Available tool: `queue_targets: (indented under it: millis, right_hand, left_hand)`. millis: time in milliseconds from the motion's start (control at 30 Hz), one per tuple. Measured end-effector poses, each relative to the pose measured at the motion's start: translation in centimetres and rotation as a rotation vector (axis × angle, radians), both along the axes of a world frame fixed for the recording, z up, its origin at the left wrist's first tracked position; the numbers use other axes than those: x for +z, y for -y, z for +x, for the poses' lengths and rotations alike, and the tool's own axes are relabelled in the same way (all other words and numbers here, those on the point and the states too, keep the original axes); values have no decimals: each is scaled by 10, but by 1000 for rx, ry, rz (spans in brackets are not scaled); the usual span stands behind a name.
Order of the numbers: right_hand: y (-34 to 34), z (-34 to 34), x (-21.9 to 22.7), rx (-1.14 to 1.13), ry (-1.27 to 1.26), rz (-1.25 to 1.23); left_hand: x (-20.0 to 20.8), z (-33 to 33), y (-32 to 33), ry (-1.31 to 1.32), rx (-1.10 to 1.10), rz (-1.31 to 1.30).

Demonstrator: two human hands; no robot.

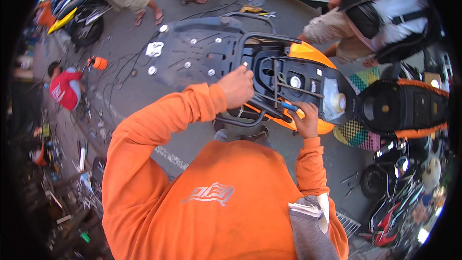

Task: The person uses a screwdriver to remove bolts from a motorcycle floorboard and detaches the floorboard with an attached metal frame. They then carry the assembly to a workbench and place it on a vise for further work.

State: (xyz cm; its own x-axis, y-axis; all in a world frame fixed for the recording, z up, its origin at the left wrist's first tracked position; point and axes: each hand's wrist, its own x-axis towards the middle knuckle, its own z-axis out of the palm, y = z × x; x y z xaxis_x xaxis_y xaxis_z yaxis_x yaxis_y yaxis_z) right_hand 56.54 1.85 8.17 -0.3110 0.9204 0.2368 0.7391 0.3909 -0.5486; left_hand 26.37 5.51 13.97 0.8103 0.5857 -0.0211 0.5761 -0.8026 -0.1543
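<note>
In front of me is an orange scooter (310, 52) with its seat (385, 108) tipped open to the right. At its tail, a black tubular rack (269, 38) carries a wide flat black plate (202, 45) with slots and several round silver fittings. My left hand (237, 86) is closed at the plate's right edge, by the rack tube. Something small and bright shows at its fingertips; I cannot make out what it is. Over the scooter's near side, my right hand (306, 119) grips a blue-handled screwdriver (289, 106), whose tip is hard to see among the tubes.
A person in dark and white clothes (385, 19) stands close on the far right. Others crouch or stand farther back. Black cables (126, 62) and an orange container (98, 63) lie on the ground at left. Scattered tools and parts line the left edge; motorbikes (385, 178) stand at right.
</note>
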Motion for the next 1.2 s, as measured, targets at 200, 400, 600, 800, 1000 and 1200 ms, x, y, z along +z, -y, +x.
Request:
queue_targets:
  millis: [200,400,600,800,1000,1200]
  right_hand:
    - [-11,20,-16,5,-324,-324]
    - [16,73,-39,-54,-524,-546]
    - [76,167,-42,-239,-770,-1146]
    - [76,162,-39,-407,-1420,-969]
    - [-72,117,-72,-537,-962,-645]
    - [-128,108,-67,-411,-976,-746]
  left_hand:
    - [-11,55,124,70,459,-386]
    - [-34,139,153,167,707,-703]
    - [-84,242,132,850,992,-1349]
    - [-95,337,50,1584,1469,-1652]
    - [-92,346,-35,2103,1578,-1455]
    - [-59,300,36,2175,983,-1523]
